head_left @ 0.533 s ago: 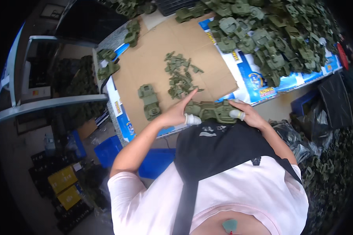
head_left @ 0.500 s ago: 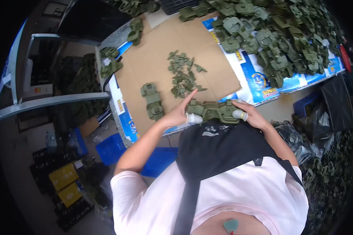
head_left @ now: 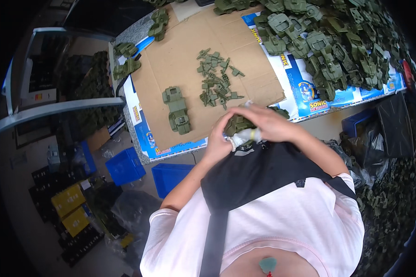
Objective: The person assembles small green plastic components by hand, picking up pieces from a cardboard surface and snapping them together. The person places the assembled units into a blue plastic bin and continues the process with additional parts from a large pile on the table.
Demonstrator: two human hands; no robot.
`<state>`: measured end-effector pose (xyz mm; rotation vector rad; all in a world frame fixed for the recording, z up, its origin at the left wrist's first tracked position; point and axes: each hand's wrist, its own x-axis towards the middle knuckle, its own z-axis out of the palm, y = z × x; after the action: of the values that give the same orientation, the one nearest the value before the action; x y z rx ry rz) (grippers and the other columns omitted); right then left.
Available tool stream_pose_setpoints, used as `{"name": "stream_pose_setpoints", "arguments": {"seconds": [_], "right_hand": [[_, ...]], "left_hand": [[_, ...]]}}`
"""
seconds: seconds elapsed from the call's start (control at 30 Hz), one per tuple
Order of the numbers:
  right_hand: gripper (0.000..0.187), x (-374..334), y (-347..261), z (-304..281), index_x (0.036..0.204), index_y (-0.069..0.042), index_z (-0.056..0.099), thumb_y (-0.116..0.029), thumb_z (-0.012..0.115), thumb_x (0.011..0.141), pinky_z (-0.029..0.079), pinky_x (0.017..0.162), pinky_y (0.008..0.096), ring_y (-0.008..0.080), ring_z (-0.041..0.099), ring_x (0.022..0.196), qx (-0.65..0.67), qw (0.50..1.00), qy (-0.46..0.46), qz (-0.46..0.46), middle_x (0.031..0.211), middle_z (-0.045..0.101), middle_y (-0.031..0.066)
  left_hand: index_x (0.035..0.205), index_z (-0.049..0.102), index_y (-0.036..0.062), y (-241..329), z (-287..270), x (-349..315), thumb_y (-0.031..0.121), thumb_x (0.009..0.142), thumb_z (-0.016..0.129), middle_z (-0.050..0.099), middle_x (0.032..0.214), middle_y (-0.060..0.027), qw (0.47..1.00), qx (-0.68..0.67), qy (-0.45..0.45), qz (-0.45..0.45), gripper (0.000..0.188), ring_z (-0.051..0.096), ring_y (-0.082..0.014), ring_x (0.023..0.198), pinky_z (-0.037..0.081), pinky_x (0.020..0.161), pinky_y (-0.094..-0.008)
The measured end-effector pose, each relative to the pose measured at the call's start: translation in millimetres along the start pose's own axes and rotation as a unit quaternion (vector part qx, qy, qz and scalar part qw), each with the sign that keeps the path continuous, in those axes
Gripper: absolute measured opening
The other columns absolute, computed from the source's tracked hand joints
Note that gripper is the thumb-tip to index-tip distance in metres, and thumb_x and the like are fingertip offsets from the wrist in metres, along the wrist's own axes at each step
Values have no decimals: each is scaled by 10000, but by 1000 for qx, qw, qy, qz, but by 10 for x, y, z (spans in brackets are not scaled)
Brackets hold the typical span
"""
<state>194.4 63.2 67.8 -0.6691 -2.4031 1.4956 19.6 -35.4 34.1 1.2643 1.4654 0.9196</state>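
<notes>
At the table's front edge, close to my body, I hold a dark green plastic toy vehicle body (head_left: 238,124). My left hand (head_left: 218,141) is closed around its left end. My right hand (head_left: 273,124) reaches across the top, its fingers close to the left ones, covering most of the piece. White coverings wrap the thumbs of both hands. Another green toy vehicle body (head_left: 176,110) lies on the cardboard to the left. Beyond my hands is a loose heap of small green plastic parts (head_left: 215,83).
A flat cardboard sheet (head_left: 162,64) covers the table's middle. Many green vehicle bodies (head_left: 328,46) are piled at the far right. Blue bins (head_left: 125,166) stand below on the left, near a grey metal frame (head_left: 60,113). Dark plastic bags (head_left: 360,157) sit at the right.
My right hand has moved left from the vehicle body's right end to over its middle, beside my left hand. The whole view has shifted slightly.
</notes>
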Motion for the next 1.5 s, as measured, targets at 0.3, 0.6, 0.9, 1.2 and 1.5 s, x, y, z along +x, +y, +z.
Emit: {"name": "stream_pose_setpoints", "arguments": {"seconds": [0.3, 0.6, 0.9, 1.2, 1.5], "right_hand": [[697, 35, 208, -118, 1285, -127, 434, 64, 562, 627, 400, 938, 375, 302, 504, 1090, 19, 999, -20, 22, 1175, 539, 156], [702, -96, 3, -62, 1342, -38, 308, -123, 671, 746, 318, 998, 327, 193, 389, 1209, 375, 872, 314, -13, 1327, 381, 99], [810, -603, -213, -390, 1378, -209, 250, 84, 514, 671, 365, 937, 401, 388, 419, 1118, -10, 992, 126, 21, 1197, 424, 205], [756, -992, 154, 48, 1366, -146, 288, -116, 706, 737, 360, 969, 347, 236, 366, 1211, 400, 864, 296, 74, 1312, 354, 101], [601, -1033, 207, 127, 1218, -85, 492, -154, 741, 675, 342, 965, 354, 286, 427, 1160, 220, 948, 210, 98, 1222, 477, 146]], "left_hand": [[1272, 436, 55, 75, -13, 87, 106, 644, 745, 498, 1237, -116, 986, 157, -36, 37, 702, 477, -251, 1115, 355, 947, -351], [1399, 10, 37, 552, 133, 439, 409, 808, 567, 51, 1454, -153, 970, -207, -27, 128, 894, 192, -237, 1318, 176, 1062, -344], [1341, 336, 64, 499, -51, 471, 259, 746, 644, 444, 1300, -145, 956, 169, -191, 145, 698, 481, -266, 1061, 277, 973, -345], [1404, 91, 106, 427, -143, 286, 3, 590, 776, 344, 1318, -166, 992, -100, -74, 9, 1069, 472, -262, 1126, 448, 899, -343], [1423, 44, 152, 128, -222, 123, -9, 641, 749, 436, 1276, -127, 973, -158, -162, -47, 1065, 446, -193, 1146, 341, 959, -301]]}}
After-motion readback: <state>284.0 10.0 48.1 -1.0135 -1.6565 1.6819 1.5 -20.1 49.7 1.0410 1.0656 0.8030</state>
